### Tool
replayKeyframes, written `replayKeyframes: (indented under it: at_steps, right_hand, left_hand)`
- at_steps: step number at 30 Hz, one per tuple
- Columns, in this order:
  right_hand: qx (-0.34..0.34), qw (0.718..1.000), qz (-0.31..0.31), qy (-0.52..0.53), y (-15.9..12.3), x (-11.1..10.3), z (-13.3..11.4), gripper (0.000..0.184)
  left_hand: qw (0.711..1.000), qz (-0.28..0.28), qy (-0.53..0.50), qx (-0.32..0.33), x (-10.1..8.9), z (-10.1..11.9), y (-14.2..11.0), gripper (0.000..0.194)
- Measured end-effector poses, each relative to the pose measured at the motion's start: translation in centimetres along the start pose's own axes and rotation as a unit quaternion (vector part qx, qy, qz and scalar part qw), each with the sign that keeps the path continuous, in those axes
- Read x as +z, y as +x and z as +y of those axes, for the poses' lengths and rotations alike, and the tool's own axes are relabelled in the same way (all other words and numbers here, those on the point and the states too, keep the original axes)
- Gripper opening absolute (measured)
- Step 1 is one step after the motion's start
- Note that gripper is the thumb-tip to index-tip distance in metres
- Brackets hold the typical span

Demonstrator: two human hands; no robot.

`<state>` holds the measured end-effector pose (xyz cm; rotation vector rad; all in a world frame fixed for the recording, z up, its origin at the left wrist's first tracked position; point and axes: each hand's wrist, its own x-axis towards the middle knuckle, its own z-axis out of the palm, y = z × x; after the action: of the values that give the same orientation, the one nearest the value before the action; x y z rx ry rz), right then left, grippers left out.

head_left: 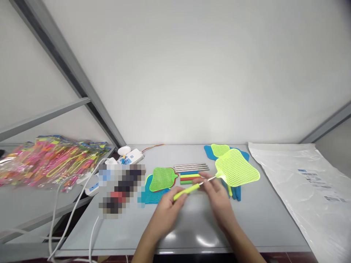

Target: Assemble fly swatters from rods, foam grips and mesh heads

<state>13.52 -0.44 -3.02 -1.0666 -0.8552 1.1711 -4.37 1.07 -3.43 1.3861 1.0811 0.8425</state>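
A yellow-green fly swatter (237, 168) is held across the table in both hands, its mesh head to the right. My left hand (168, 208) is closed round its yellow handle. My right hand (218, 199) pinches it where the thin metal rod meets the handle. Behind the hands lie several metal rods (191, 167) in a row, with blue, yellow, red and green handles (189, 178) in front of them. To the left, a green swatter head (163, 179) rests on a blue swatter head (153, 196).
Blue and yellow swatters (220, 150) are stacked behind the held one. Power strips (131, 157) with white cables stand at the left, near a blurred-out object (122, 190). Bagged colourful items (63, 157) lie further left. A white plastic bag (307, 182) covers the right side.
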Motion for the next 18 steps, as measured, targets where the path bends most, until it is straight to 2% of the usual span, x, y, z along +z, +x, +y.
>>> replayKeyframes:
  at_steps: [2,5,8,10,12,14,16,18]
  right_hand:
    - [0.004,0.999,-0.035,-0.025,-0.3,0.2,0.0,0.038]
    - [0.022,0.995,-0.063,-0.077,-0.3,-0.2,-0.1,0.04]
    - [0.004,0.981,-0.043,-0.19,0.3,-2.2,-0.7,0.036]
    - [-0.025,0.959,0.009,-0.281,0.9,-4.1,-1.4,0.038]
    - [-0.039,0.927,0.081,-0.364,1.6,-6.4,-2.3,0.043]
    - [-0.032,0.883,0.149,-0.444,2.3,-8.7,-3.1,0.045]
    - [-0.015,0.826,0.188,-0.531,3.0,-10.8,-3.7,0.042]
    - [0.0,0.766,0.211,-0.607,3.7,-12.3,-3.9,0.037]
  left_hand:
    - [0.997,-0.066,-0.02,-0.021,1.7,0.0,0.0,0.035]
    - [0.978,-0.128,-0.142,-0.083,5.0,-0.8,0.6,0.045]
    - [0.935,-0.19,-0.249,-0.168,8.0,-1.4,1.7,0.053]
    - [0.942,-0.213,-0.208,-0.152,9.4,-1.2,2.5,0.053]
    - [0.972,-0.194,-0.101,-0.081,9.8,-0.4,3.3,0.048]
    - [0.992,-0.13,0.003,0.0,9.3,0.5,3.9,0.037]
    - [0.994,-0.071,0.069,0.048,8.3,1.1,4.5,0.031]
    - [0.992,-0.033,0.105,0.067,7.2,1.2,4.9,0.029]
